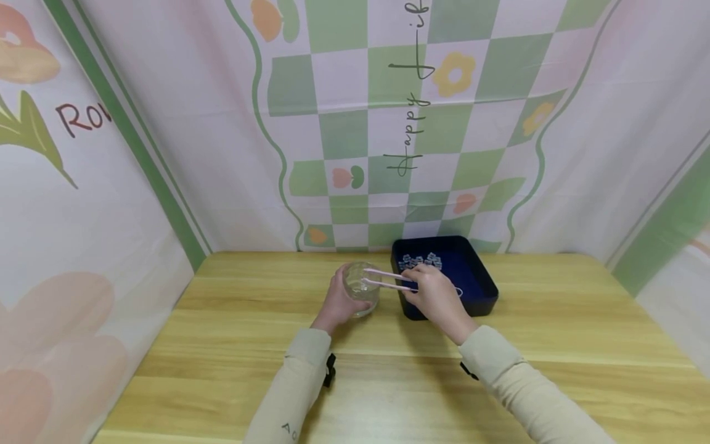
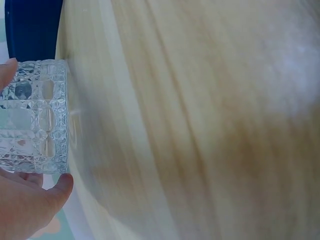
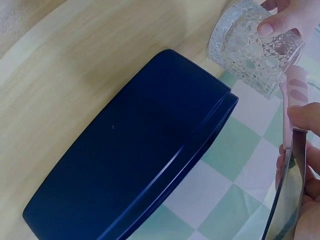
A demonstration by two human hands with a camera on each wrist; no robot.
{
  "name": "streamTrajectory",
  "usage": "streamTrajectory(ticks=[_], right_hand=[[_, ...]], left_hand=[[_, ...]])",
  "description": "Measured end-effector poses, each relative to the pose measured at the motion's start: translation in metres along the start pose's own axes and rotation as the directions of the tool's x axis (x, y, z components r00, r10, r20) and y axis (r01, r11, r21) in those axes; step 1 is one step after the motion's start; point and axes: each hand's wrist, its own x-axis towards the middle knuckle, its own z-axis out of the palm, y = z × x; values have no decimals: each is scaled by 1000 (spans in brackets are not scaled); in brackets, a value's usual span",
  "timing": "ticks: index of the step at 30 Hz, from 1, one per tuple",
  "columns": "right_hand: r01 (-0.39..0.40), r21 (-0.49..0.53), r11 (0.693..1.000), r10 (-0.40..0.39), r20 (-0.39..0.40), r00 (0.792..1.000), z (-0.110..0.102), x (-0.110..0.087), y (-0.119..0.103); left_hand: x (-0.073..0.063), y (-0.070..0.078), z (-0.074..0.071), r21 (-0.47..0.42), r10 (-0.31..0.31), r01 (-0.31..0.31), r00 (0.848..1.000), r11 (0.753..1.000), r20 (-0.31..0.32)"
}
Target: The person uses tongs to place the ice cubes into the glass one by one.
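Note:
My left hand (image 1: 339, 301) grips a clear cut-glass tumbler (image 1: 363, 301) at the table's back middle, with fingers and thumb on opposite sides. In the left wrist view, the tumbler (image 2: 32, 120) shows its patterned wall. My right hand (image 1: 435, 293) holds tongs (image 1: 391, 286) with pink tips and metal arms. Their tips stand apart over the tumbler's mouth; whether anything lies between them or inside the glass, I cannot tell. Right of the tumbler sits a dark blue tray (image 1: 488, 302), partly covered by my right hand. Pale blue-grey small pieces (image 1: 434, 260) cluster in its far left part.
Everything stands on a light wooden table (image 1: 233, 320). Behind it hangs a printed cloth (image 1: 388, 209) with green and white checks, close to the tray's far side. Another printed cloth (image 1: 83, 234) hangs along the left.

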Motion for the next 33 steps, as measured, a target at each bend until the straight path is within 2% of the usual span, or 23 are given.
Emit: streamTrajectory(ticks=[6,18,25,33], right_hand=[[-28,19,999,28,-12,1000,-4,1,4],[-158,13,987,158,-52,986,-12,5,31],[-273,-5,962,273,-14,962,-16,4,48],[-290,-57,955,293,55,955,-13,1,64]], left_hand=[[-1,0,-1,8,-10,10,1000,1000,-1],[-2,2,2,26,-20,21,1000,999,-24],[-2,2,2,33,-21,21,1000,999,-24],[-4,3,1,36,-25,26,999,999,-25]])
